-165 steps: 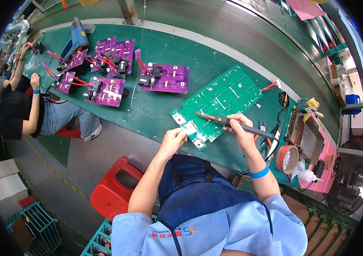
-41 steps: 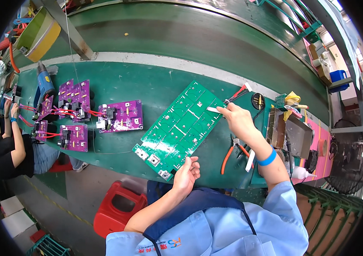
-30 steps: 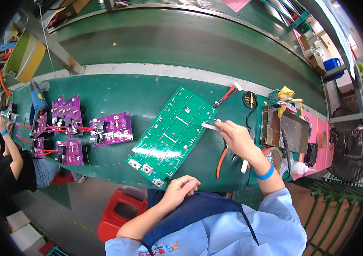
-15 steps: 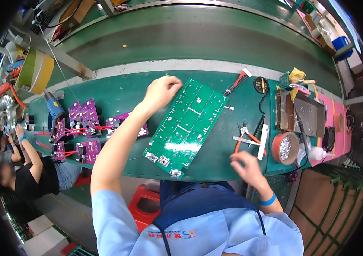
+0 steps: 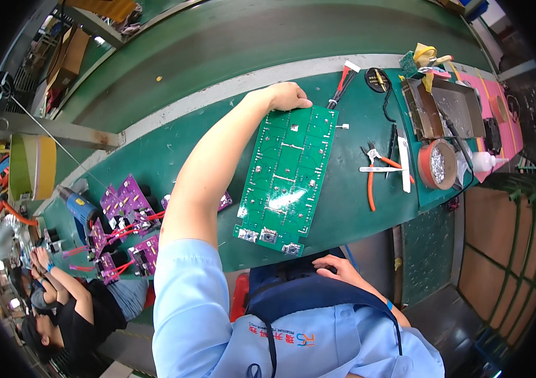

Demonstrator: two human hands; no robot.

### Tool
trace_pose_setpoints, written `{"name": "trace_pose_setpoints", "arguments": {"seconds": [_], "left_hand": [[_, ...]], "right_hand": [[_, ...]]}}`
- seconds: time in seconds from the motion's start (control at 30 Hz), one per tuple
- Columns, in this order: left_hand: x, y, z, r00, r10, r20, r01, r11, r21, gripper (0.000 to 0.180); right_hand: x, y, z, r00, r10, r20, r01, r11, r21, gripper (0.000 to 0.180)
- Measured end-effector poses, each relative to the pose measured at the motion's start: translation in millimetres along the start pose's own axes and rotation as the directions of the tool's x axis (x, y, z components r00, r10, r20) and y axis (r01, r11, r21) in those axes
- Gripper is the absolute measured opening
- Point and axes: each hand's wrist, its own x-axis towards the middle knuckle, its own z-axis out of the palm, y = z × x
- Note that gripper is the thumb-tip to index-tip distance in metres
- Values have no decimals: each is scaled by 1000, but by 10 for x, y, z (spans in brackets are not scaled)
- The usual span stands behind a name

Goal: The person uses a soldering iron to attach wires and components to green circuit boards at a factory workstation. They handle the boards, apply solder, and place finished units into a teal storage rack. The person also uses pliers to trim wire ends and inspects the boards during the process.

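Note:
A large green circuit board (image 5: 290,164) lies at a slant on the green workbench, with metal-plated pads at its near end. My left hand (image 5: 290,96) reaches over it, its curled fingers closed on the far edge. A bundle of red and black wires with a white connector (image 5: 351,66) sticks out beyond the far right corner. My right hand (image 5: 341,271) is low, by the bench's near edge in front of my dark apron. Its thumb and fingers are apart, and nothing shows in them.
Orange-handled cutters (image 5: 372,183), tweezers (image 5: 378,169) and a white strip (image 5: 404,165) lie to the right. Beyond are a round container (image 5: 424,165) and a metal tray (image 5: 460,110). Purple circuit boards (image 5: 128,196) and a blue heat gun (image 5: 79,208) are left. A co-worker (image 5: 85,309) sits far left.
My left hand has moved right, onto the board's far edge, and the board has turned slightly. My right hand has dropped from beside the cutters to the near edge. The view has shifted.

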Motion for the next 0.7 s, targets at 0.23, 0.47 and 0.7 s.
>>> {"name": "trace_pose_setpoints", "arguments": {"seconds": [0.23,0.47,0.7], "left_hand": [[148,-40,-103,968,-14,252,-17,993,120,54],[-99,81,-307,926,-59,373,80,996,-41,68],[-371,-72,-428,865,145,480,77,907,-415,56]], "right_hand": [[-106,17,278,974,215,-69,-185,936,300,24],[-311,181,321,941,230,-249,-77,859,506,23],[-512,357,328,888,293,-354,-62,840,538,22]]}}
